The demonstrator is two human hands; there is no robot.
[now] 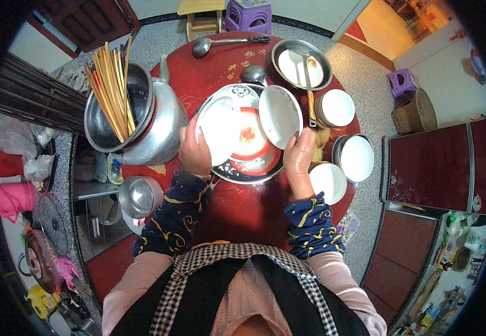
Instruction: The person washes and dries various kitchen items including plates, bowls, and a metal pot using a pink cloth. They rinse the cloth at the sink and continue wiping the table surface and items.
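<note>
My left hand [195, 147] grips the left rim of a white dish [219, 128], tilted and washed out by glare. With my right hand [300, 157] I hold a second white dish [280, 116] by its lower right rim, tilted up. Between them lies a plate with a red band and a red motif [249, 134]. Another plate with a patterned rim [240, 93] shows behind. Beneath is a wide metal pan [247, 178] with a red-banded dish partly hidden in it. A metal ladle head [254, 74] lies just beyond.
On the round red table [243, 210] stand a large metal kettle [171, 122], a steel pot with chopsticks [119, 138], a steel cup [140, 196], a ladle [201, 47], a pan with a spatula [301, 46], stacked bowls [338, 108], more bowls [356, 158] and a white bowl [328, 183].
</note>
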